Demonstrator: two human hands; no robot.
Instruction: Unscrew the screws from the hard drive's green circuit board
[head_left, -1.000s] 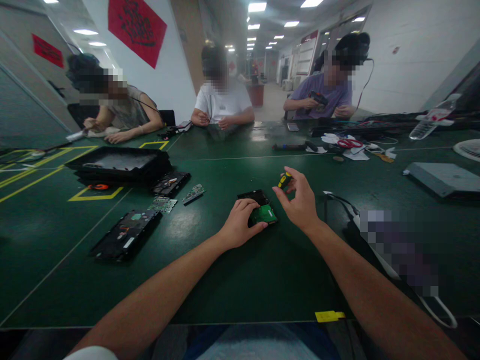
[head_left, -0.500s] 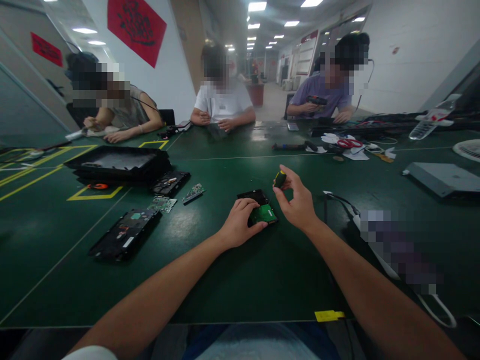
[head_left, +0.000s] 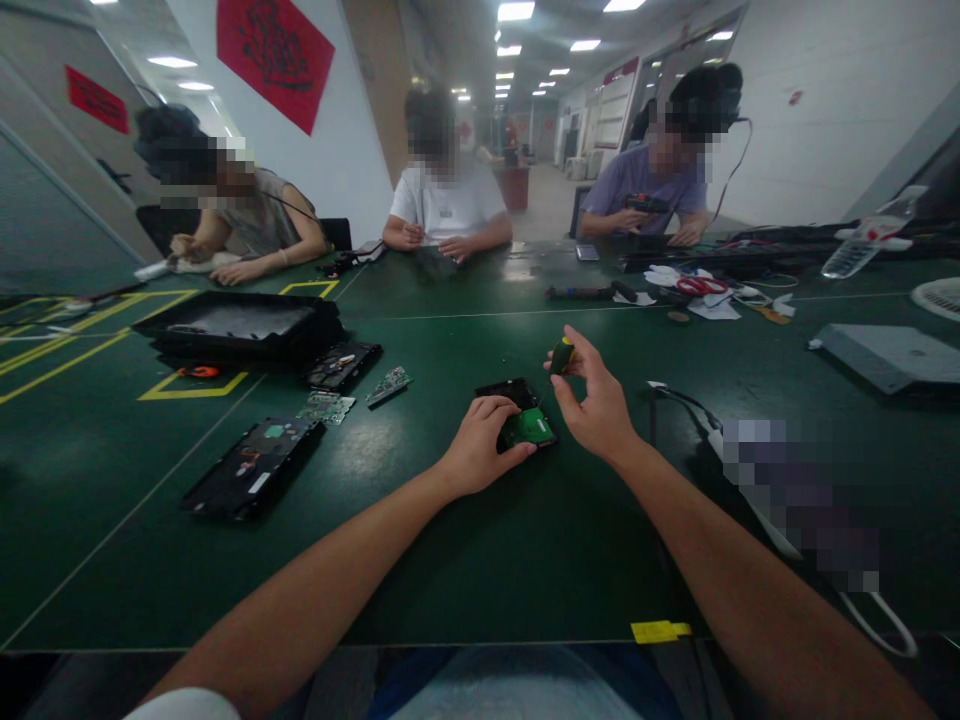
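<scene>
My left hand (head_left: 478, 444) rests curled on a small black hard drive (head_left: 516, 409) with a green circuit board on top, pressing it onto the green table (head_left: 480, 560). My right hand (head_left: 596, 400) hovers just right of the drive and pinches a screwdriver (head_left: 559, 356) with a yellow-and-black handle by its top. The tool points down toward the board; its tip is too small to see clearly.
Left of me lie an opened black drive (head_left: 251, 468), loose green boards (head_left: 325, 407), and a black tray (head_left: 238, 326). A power strip with cable (head_left: 701, 425) lies to the right, a grey box (head_left: 885, 355) beyond it. Three people work across the table, beside scissors (head_left: 699, 285) and clutter.
My right hand has turned the screwdriver handle between its fingers and shifted slightly closer to the drive. My left hand has stayed on the drive.
</scene>
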